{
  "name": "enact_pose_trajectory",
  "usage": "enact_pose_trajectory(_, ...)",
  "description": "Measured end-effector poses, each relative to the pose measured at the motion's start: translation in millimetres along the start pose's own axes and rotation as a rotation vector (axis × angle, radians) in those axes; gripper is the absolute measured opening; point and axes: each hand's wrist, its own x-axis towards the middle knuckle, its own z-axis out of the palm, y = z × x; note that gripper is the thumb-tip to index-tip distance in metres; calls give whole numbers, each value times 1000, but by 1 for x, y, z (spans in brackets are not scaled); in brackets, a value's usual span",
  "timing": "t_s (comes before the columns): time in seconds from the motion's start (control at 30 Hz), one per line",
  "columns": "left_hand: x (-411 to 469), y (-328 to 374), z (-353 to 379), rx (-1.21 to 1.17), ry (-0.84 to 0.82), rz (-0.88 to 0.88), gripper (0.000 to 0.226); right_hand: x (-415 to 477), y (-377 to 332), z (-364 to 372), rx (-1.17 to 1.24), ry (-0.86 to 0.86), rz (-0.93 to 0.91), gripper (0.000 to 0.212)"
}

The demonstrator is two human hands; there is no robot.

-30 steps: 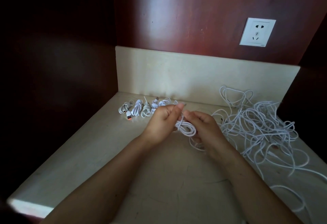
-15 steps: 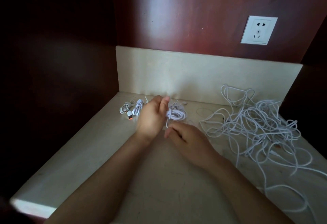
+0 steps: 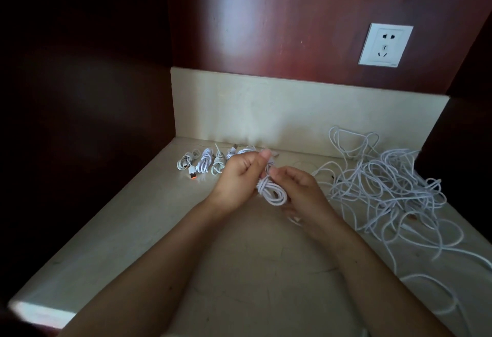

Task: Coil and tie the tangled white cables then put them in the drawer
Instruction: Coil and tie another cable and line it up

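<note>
small coil (image 3: pixel 274 192): it is sitting between both hands, just above the counter (image 3: pixel 133 230).
left hand (image 3: pixel 237 176): its fingers are curling round the coil's top end.
right hand (image 3: pixel 300 190): it is pinching the wrapped middle.
feel: i am guessing light, soft and springy, so holding the wrapped middle is looking best.
tied bundles (image 3: pixel 205 163): five are showing just left of the left hand; more may be hiding behind it.
tangled pile (image 3: pixel 386 184): one heap is lying right of the right hand, too mixed to count.

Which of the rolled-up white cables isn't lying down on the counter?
The coiled cable gripped between the left hand and right hand; the other tied bundles lie in a row on the counter, behind the hands.
</note>
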Motion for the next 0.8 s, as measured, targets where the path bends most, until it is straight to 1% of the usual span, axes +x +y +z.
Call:
enact_pose_trajectory(0.07,0,3,3,-46,53,-23,46,-1,-1,2,136,-37,137,20)
enact_pose_trajectory(0.13,1,4,5,-92,117,-35,45,-1,-2,3,188,-74,175,16)
enact_pose_trajectory(0.23,3,1,7,-136,204,-37,42,-4,1,7,83,-104,74,16)
enact_pose_trajectory(0.3,5,-5,7,-88,241,-38,40,-5,4,11,-20,-63,-12,19)
enact_pose_trajectory(0.33,5,-8,7,-48,250,-30,40,-4,6,13,-56,-36,-41,17)
enact_pose_trajectory(0.43,5,-18,6,106,290,18,37,-4,6,16,-99,22,-61,19)
enact_pose_trajectory(0.53,5,-19,6,206,317,57,35,-6,4,16,-131,59,-50,23)
enact_pose_trajectory(0.6,4,-18,5,245,316,62,34,-6,4,17,-133,72,-36,31)
enact_pose_trajectory(0.63,4,-17,5,277,312,61,34,-6,3,19,-110,77,-22,31)
enact_pose_trajectory(0.67,3,-17,4,313,301,65,34,-7,3,19,-85,82,-11,27)
enact_pose_trajectory(0.73,2,-17,4,337,231,73,36,-7,0,18,-58,94,-22,11)
enact_pose_trajectory(0.8,2,-19,7,280,126,63,35,-6,-1,13,-44,121,-32,9)
